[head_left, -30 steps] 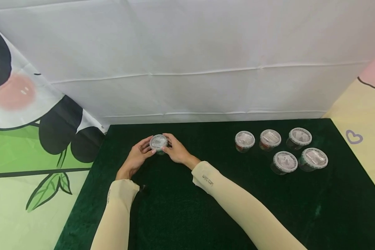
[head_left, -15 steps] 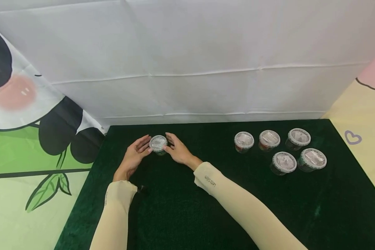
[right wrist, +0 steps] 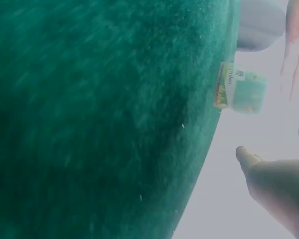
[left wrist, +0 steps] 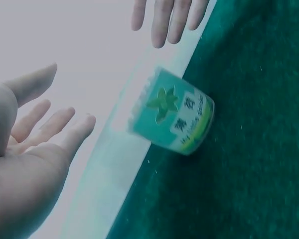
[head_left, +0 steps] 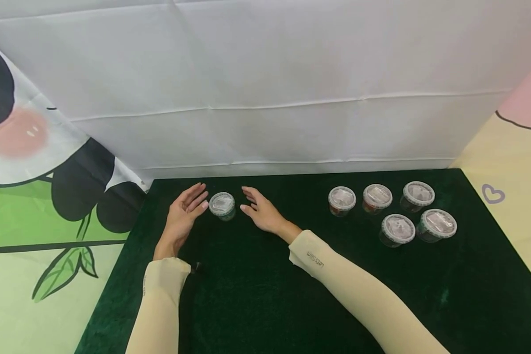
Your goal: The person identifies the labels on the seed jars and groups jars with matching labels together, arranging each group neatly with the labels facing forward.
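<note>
A small lidded plastic tub (head_left: 222,206) stands upright on the dark green cloth, between the two hands. My left hand (head_left: 182,216) is held just left of it, fingers extended and apart from the tub. To its right, my right hand (head_left: 264,211) hovers with relaxed fingers, also off the tub. In the left wrist view the tub (left wrist: 172,112) shows a green label with a leaf picture and printed lettering. From the right wrist, the same tub (right wrist: 244,88) appears beyond my right thumb (right wrist: 249,158).
Several similar lidded tubs are grouped at the right of the table, including a front one (head_left: 397,230) and a back right one (head_left: 418,195). A white cloth backdrop (head_left: 265,132) rises behind the table's far edge. Printed cartoon cloth (head_left: 71,196) hangs at the left.
Both hands have let go of the tub and drawn apart, the left hand to the left and the right hand to the right. The tub stays standing in place.
</note>
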Action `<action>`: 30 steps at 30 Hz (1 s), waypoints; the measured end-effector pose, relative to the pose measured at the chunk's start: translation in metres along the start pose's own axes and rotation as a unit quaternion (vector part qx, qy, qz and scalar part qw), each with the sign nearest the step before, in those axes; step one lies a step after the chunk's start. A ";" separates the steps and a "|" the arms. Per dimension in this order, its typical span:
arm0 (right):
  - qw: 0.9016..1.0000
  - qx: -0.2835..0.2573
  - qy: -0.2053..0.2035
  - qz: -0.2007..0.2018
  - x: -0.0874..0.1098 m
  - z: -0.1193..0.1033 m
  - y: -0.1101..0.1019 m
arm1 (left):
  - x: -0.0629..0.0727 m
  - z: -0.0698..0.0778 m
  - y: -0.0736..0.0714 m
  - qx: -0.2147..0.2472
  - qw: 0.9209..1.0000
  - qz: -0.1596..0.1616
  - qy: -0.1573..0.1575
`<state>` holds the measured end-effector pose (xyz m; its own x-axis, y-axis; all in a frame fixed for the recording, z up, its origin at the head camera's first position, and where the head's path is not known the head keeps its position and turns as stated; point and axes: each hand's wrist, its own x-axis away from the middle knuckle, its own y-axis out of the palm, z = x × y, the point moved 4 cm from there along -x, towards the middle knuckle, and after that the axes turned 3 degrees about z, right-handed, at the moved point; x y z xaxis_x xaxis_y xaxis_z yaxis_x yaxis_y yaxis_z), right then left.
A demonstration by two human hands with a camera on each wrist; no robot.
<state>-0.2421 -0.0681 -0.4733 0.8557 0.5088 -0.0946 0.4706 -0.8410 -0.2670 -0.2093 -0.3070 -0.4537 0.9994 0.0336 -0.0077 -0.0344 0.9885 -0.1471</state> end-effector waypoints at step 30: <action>0.997 -0.067 -0.019 0.034 0.054 -0.009 -0.058 | 0.013 0.017 0.084 0.024 0.992 -0.124 0.022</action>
<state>-0.2216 0.0067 -0.4540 0.8786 0.4550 -0.1449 0.4391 -0.8891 -0.1290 -0.1991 -0.2207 -0.4489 0.9760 -0.2167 -0.0201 0.2136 0.9716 -0.1018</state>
